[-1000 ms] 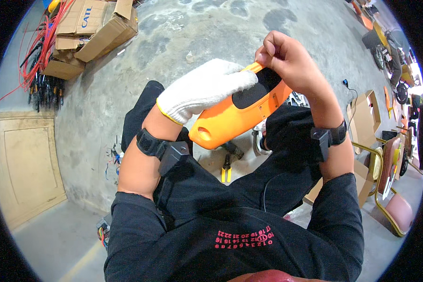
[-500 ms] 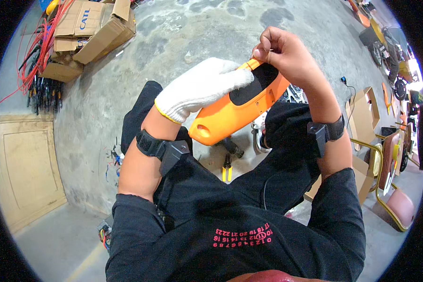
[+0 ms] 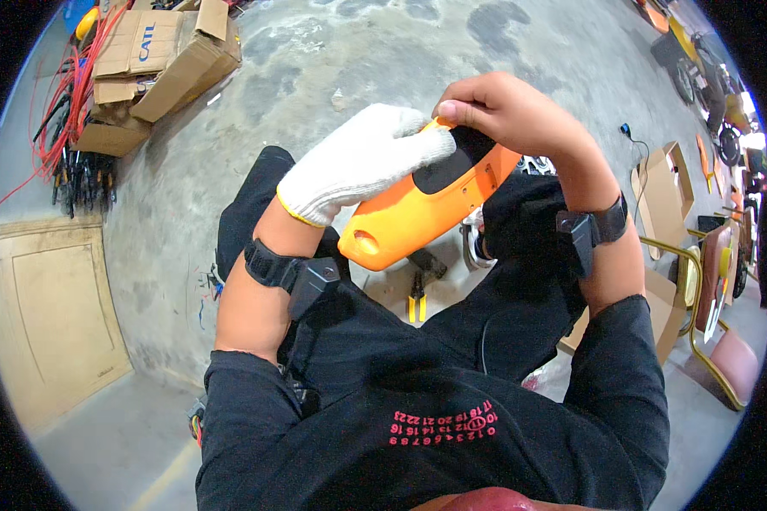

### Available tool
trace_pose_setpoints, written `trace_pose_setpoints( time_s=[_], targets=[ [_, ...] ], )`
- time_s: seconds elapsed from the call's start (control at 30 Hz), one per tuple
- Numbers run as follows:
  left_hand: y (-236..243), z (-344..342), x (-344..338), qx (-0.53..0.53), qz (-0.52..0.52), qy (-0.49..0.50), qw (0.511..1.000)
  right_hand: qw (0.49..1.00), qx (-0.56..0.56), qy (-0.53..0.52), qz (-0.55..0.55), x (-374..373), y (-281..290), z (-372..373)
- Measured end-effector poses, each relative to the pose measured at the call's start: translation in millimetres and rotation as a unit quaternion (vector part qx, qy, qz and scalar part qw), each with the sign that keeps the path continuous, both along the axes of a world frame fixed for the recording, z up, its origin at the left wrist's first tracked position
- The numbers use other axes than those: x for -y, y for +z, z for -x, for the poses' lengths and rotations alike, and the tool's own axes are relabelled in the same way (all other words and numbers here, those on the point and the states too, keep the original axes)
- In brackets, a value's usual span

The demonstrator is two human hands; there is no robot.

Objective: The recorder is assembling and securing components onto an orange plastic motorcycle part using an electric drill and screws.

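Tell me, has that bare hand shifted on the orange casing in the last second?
Barely. The right hand stays gripping the top end of the orange casing, about as far from the cardboard boxes as before.

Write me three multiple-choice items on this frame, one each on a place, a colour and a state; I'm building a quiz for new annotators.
1. Where do the flattened cardboard boxes lie?
A. upper left, on the concrete floor
B. on the person's lap
C. under the chair at the right

2. What colour is the glove on the left hand?
A. black
B. white
C. orange

3. How is the orange housing held?
A. lying loose on the floor
C. by the left hand alone
B. between both hands, above the lap

Answers: 1 A, the boxes sit by the red cables at the upper left. 2 B, the knit glove is white with a yellow cuff, while the right hand is bare. 3 B, the gloved hand lies over the housing's top and the bare fingers pinch its far end.
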State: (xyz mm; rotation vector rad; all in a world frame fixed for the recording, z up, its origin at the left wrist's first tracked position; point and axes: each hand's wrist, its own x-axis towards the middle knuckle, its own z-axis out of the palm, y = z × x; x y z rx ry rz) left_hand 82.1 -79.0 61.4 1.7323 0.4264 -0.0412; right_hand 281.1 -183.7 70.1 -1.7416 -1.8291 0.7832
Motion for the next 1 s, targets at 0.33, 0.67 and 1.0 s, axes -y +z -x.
trace_pose_setpoints(
  time_s=[0.33,0.67,1.0],
  targets=[
    [0.6,-4.1,-1.3,0.011,0.016,0.008,1.000,1.000,0.013,-0.020,0.011,-2.1,-2.1,2.5],
    [18.6,0.2,-9.1,0.128,0.102,0.198,0.966,0.845,-0.111,-0.434,-0.291,-6.3,-13.1,-46.2],
    [2.1,-12.6,-12.1,0.260,0.287,0.238,0.891,0.869,-0.418,-0.263,-0.034,-1.0,1.8,10.7]
  ],
)
